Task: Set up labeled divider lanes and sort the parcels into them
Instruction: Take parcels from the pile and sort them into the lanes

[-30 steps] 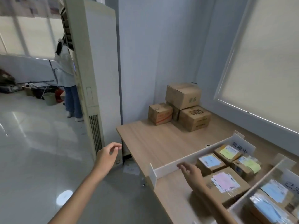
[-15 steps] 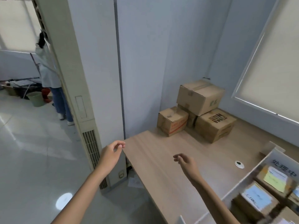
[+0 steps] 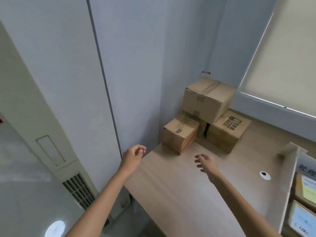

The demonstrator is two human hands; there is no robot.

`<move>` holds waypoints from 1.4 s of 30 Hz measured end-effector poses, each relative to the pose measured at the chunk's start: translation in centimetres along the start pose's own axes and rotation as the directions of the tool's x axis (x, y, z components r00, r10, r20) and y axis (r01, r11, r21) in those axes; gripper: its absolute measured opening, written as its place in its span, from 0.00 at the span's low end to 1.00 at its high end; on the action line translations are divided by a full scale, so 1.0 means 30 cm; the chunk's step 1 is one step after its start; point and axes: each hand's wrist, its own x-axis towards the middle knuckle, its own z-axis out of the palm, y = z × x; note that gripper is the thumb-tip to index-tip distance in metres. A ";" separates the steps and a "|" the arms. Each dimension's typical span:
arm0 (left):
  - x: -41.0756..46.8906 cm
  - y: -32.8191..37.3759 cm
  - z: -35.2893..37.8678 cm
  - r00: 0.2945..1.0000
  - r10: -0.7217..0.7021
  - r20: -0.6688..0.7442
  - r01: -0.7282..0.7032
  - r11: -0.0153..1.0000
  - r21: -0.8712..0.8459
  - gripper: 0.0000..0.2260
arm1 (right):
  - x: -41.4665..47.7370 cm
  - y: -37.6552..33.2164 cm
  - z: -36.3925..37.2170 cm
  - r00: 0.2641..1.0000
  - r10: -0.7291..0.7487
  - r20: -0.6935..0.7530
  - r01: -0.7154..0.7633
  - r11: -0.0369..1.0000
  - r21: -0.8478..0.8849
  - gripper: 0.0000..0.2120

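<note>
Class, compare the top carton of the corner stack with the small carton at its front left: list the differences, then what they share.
Size: the top carton is clearly larger than the small carton.
Support: the top carton rests on a lower carton; the small carton stands on the table.
Markings: the small carton has a red stripe on one side; the top carton shows none.
Both are closed brown cardboard.
</note>
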 end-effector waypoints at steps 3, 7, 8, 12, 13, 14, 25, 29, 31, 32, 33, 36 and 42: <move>0.132 -0.037 0.018 0.999 -0.009 0.042 0.009 1.000 0.009 0.10 | 0.154 -0.056 0.066 0.997 0.079 -0.022 -0.079 0.997 0.024 0.15; 0.307 -0.085 0.047 0.995 -0.038 0.090 0.039 0.999 -0.011 0.11 | 0.367 -0.128 0.149 0.978 0.208 -0.011 -0.206 0.975 0.088 0.18; 0.354 -0.093 0.053 0.994 -0.048 0.102 0.050 0.999 -0.017 0.11 | 0.425 -0.145 0.168 0.967 0.256 -0.001 -0.255 0.960 0.116 0.20; 0.563 -0.110 0.064 0.989 -0.058 0.136 0.052 0.998 0.043 0.11 | 0.623 -0.179 0.238 0.898 0.439 0.039 -0.436 0.871 0.226 0.27; 0.609 -0.111 0.069 0.989 -0.054 0.136 0.048 0.998 0.048 0.11 | 0.664 -0.181 0.253 0.879 0.474 0.052 -0.471 0.845 0.254 0.28; 0.650 -0.115 0.075 0.988 -0.055 0.142 0.050 0.998 0.043 0.11 | 0.706 -0.175 0.269 0.863 0.502 0.060 -0.498 0.824 0.270 0.30; 0.752 -0.221 0.133 0.953 -0.121 0.279 0.132 0.991 -0.023 0.13 | 0.734 -0.104 0.336 0.874 0.485 0.004 -0.363 0.648 0.670 0.18; 0.751 -0.213 0.131 0.940 -0.121 0.319 0.143 0.989 -0.043 0.13 | 0.573 -0.042 0.283 0.885 0.459 0.082 -0.374 0.595 0.711 0.16; 0.738 -0.184 0.132 0.938 -0.136 0.320 0.164 0.985 -0.060 0.08 | 0.474 -0.027 0.259 0.908 0.404 0.108 -0.356 0.611 0.707 0.15; 0.727 -0.169 0.133 0.937 -0.145 0.316 0.176 0.982 -0.070 0.06 | 0.426 -0.023 0.246 0.923 0.367 0.115 -0.336 0.622 0.708 0.15; 0.711 -0.146 0.129 0.934 -0.164 0.318 0.198 0.977 -0.077 0.10 | 0.375 -0.023 0.231 0.937 0.330 0.120 -0.314 0.636 0.705 0.15; 0.622 -0.073 0.091 0.857 -0.196 0.476 0.317 0.930 -0.189 0.29 | 0.209 -0.030 0.193 0.965 0.214 0.149 -0.255 0.655 0.712 0.14; 0.396 -0.021 0.009 0.660 -0.014 0.752 0.483 0.774 -0.410 0.29 | -0.098 -0.058 0.176 0.990 0.138 -0.037 -0.098 0.841 0.532 0.14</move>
